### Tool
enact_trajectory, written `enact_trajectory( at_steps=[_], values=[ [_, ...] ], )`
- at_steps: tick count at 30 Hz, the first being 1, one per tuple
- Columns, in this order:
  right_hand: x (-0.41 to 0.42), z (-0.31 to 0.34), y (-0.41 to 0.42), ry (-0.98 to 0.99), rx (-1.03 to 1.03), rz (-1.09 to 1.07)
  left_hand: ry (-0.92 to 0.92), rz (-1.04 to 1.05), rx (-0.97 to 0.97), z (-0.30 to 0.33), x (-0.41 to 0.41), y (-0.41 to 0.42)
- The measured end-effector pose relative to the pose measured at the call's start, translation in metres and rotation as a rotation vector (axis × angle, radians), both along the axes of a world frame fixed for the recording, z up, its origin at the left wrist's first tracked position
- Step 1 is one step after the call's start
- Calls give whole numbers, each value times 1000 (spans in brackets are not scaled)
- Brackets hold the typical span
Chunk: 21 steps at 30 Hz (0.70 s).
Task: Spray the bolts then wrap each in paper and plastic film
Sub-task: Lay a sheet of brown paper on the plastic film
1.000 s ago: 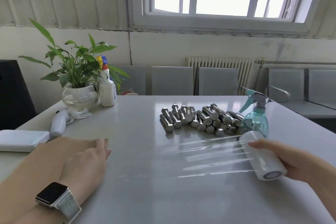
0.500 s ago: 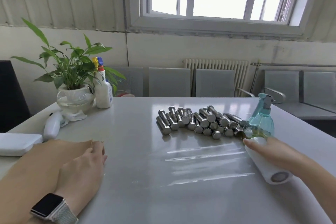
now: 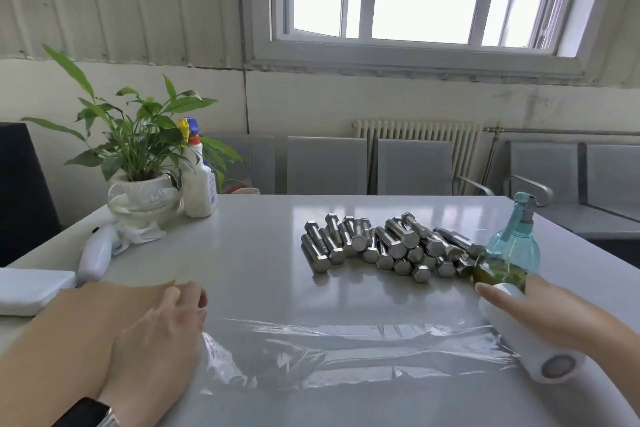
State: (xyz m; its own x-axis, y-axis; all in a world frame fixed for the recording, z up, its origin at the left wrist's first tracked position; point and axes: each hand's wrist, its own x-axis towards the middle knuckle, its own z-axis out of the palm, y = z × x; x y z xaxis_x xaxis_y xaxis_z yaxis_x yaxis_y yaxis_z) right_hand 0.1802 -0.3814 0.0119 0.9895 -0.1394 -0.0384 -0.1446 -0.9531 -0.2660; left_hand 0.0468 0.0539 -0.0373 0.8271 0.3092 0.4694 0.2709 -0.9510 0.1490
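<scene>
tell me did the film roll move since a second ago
Yes. The film roll under the right hand has come down onto the table and shifted toward the person, away from the teal spray bottle, laying the film flat.

Plastic film point(image 3: 346, 350) lies on the table point(image 3: 242, 253) before the bolts point(image 3: 388, 246), roll point(image 3: 526, 340) at its right.

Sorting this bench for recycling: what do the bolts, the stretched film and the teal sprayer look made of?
Bolts: bare metal, likely steel, with bright grey glints. Film: thin clear plastic, wrinkled and glossy, with the table showing through. Spray bottle: translucent teal, probably plastic, though glass can't be excluded.
</scene>
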Motion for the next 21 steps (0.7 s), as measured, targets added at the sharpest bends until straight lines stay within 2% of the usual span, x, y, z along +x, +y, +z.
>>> enact_trajectory(
  at_steps=[2, 5, 9, 13, 17, 21],
  values=[
    [-2, 2, 4, 2, -25, -13, -56, -44, -109, 2, 0, -1],
    [-4, 3, 7, 20, -87, -24, -59, -146, -127, 2, 3, 0],
    [-4, 0, 8, 19, -140, -33, 27, -247, 26, 6, 2, -2],
    [-3, 0, 10, 14, -142, -36, -6, -227, 137, 2, 3, 1],
    [-2, 0, 10, 7, -131, -32, -155, -196, 230, -4, 2, 3],
    [3, 0, 5, -16, -66, -35, -290, -282, 177, -15, 1, -10]
  ],
)
